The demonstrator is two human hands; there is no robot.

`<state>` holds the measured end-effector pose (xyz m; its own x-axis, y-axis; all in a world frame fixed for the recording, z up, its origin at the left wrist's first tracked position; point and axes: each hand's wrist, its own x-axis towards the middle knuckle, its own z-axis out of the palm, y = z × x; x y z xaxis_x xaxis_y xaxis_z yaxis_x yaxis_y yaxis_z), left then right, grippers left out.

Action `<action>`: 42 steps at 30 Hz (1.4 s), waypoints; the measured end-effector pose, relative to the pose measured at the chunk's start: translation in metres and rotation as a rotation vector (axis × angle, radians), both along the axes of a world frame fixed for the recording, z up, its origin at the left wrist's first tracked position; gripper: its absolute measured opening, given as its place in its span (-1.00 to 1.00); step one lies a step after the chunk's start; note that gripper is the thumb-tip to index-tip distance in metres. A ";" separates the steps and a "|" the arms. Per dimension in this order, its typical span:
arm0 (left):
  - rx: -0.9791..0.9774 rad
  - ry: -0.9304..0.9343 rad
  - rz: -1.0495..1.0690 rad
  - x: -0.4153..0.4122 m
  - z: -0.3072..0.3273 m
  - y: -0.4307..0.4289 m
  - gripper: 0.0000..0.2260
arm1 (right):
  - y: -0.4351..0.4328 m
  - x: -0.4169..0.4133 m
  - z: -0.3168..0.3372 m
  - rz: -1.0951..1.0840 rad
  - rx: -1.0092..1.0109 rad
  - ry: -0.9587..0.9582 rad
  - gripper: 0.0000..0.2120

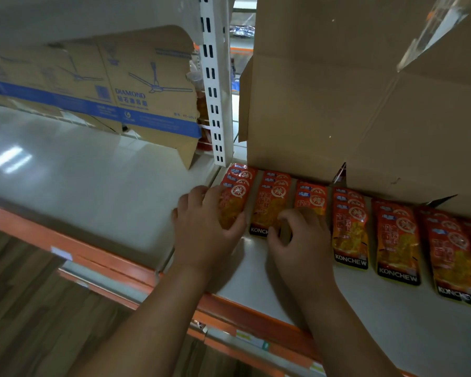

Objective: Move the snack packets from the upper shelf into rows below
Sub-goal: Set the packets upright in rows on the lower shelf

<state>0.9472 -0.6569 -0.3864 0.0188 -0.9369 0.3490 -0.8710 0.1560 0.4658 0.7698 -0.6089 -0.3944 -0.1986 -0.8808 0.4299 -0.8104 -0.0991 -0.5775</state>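
Leftmost packet stack [233, 202] gripped by L hand [207, 229]; third stack [310, 197] covered by curled R hand [299, 240], grasp can't be told.

Partly hidden: 1st stack [235, 198] under left hand [204, 229], 3rd stack [312, 197] under right hand [302, 243].

Before me, orange-red snack packets [350, 235] with black KONCHEW bands lie flat in overlapping side-by-side rows on the white shelf [392, 322].
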 end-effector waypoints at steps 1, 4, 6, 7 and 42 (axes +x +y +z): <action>-0.013 -0.004 -0.009 0.001 0.002 0.006 -0.42 | 0.000 0.000 0.001 0.020 -0.016 -0.002 -0.86; -0.045 0.003 -0.022 0.006 0.008 0.031 -0.47 | 0.003 0.004 0.009 0.109 -0.084 -0.023 -0.83; -0.058 0.026 -0.020 0.008 0.017 0.050 -0.48 | 0.008 0.008 0.022 0.185 -0.112 -0.040 -0.82; -0.074 0.036 -0.016 0.007 0.024 0.061 -0.49 | 0.012 0.009 0.030 0.227 -0.119 -0.051 -0.84; -0.436 -0.283 0.165 0.333 0.419 0.148 -0.59 | 0.009 0.319 0.467 0.652 -0.393 0.169 -0.67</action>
